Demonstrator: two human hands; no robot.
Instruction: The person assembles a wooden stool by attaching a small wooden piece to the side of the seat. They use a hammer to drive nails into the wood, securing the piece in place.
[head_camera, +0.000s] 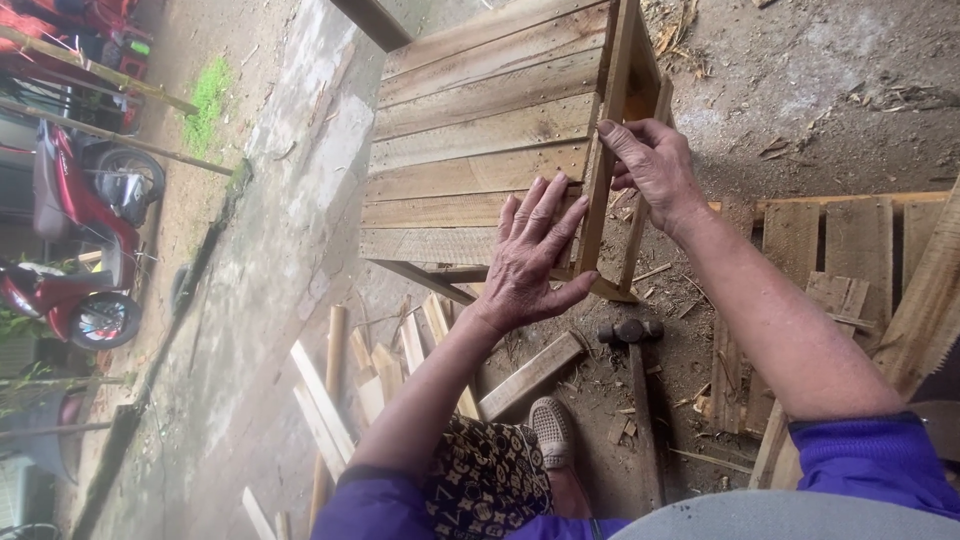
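Bare dirt ground (800, 90) strewn with wood offcuts (345, 385), red motorbikes (80, 215) at left edge. Upper centre: crate (480, 150) of rough, pale, weathered planks dotted with nail heads, standing on edge. Left hand (535, 255) pressed flat, fingers spread, against its slats; right hand (650, 160) gripping corner post. Hammer (630, 335) lying just below, on the ground.

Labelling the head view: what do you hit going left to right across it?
Red motorbikes → loose wooden slats on the ground → left hand flat on the plank crate → right hand gripping the crate's edge → flat pallet.
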